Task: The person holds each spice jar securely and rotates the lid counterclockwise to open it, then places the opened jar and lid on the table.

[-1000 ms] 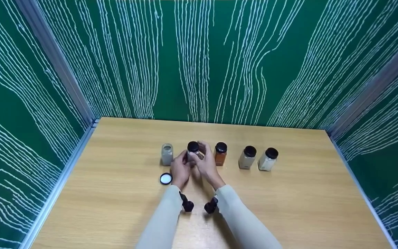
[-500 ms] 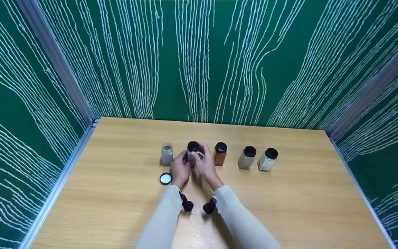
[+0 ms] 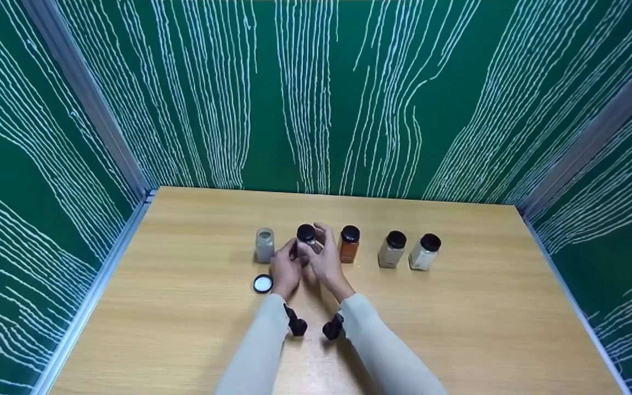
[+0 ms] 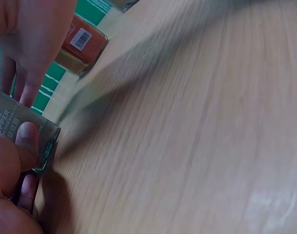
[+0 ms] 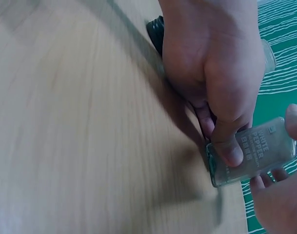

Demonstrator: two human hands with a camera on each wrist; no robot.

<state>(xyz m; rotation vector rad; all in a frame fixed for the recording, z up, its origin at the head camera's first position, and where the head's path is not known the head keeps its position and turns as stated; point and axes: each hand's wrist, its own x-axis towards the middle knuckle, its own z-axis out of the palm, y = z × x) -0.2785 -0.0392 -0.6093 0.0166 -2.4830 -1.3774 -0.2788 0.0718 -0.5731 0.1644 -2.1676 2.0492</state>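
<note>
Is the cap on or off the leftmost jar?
Off. The leftmost jar stands with a bare top, and a black cap lies upturned on the table before it.

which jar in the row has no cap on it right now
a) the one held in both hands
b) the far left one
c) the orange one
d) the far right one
b: the far left jar stands with a bare clear top, and a loose cap lies on the table in front of it, white lining up; the orange jar, the far right jar and the held jar all show black caps.
</note>
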